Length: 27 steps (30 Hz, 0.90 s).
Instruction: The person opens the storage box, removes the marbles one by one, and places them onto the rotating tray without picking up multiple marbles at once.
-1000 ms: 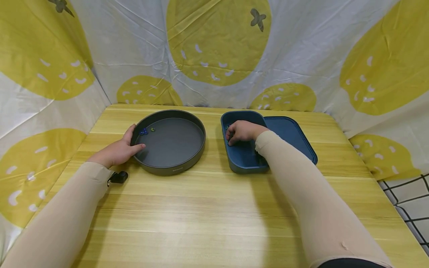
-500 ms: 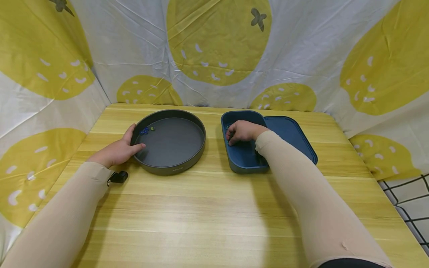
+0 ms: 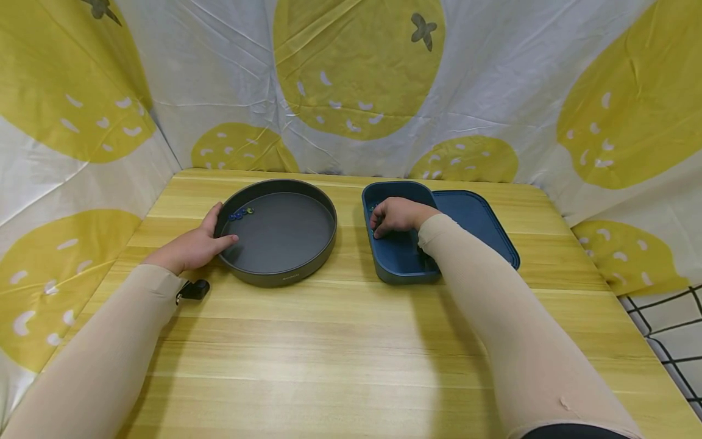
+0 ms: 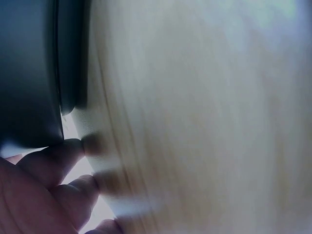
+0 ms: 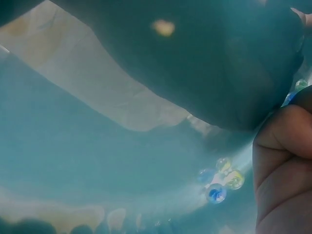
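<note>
A round dark grey pan (image 3: 280, 238) stands on the left of the table, with two blue marbles (image 3: 236, 216) and a yellow-green marble (image 3: 250, 211) by its far left wall. My left hand (image 3: 194, 244) holds that pan at its left side, thumb over the rim and fingers along the outside. To the right, my right hand (image 3: 399, 215) reaches into a blue rectangular container (image 3: 403, 266) with curled fingers. Several glass marbles (image 5: 217, 192) lie in the container beside this hand in the right wrist view. The fingertips are hidden, so I cannot tell whether they pinch a marble.
A flat blue lid (image 3: 477, 222) lies against the container's right side. The wooden table (image 3: 307, 353) ends at a patterned cloth (image 3: 351, 146) at the back and sides. A black wire grid (image 3: 671, 341) stands beyond the right edge.
The marbles in the pan have rolled slightly, the blue ones to the right, and now sit in a row with the yellow-green one. Both hands have stayed in place.
</note>
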{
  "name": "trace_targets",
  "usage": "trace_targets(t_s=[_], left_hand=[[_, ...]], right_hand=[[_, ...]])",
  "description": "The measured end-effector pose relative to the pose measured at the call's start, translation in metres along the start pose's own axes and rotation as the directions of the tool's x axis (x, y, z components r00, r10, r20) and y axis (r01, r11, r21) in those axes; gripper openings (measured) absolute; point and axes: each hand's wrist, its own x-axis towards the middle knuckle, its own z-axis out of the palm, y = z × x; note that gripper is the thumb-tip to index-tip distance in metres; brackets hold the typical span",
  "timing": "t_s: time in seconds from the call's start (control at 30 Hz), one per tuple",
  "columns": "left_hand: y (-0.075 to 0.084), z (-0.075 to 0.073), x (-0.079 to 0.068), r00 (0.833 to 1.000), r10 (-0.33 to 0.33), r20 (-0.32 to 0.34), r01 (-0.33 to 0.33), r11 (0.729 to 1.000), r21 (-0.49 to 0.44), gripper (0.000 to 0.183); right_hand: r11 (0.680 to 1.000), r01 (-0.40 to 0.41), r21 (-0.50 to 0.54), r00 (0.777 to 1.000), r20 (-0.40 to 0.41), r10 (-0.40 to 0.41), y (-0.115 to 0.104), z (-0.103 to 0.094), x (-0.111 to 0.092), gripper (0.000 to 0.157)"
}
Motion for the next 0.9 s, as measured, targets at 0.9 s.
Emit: trace_targets(t_s=[0.9], left_hand=[[0.0,0.0,0.0,1.0,0.004,-0.004,-0.004,1.0,-0.006,0.102]], right_hand=[[1.0,0.007,0.004,0.998,-0.06,-0.007,0.004,-0.011,-0.008,0.022]])
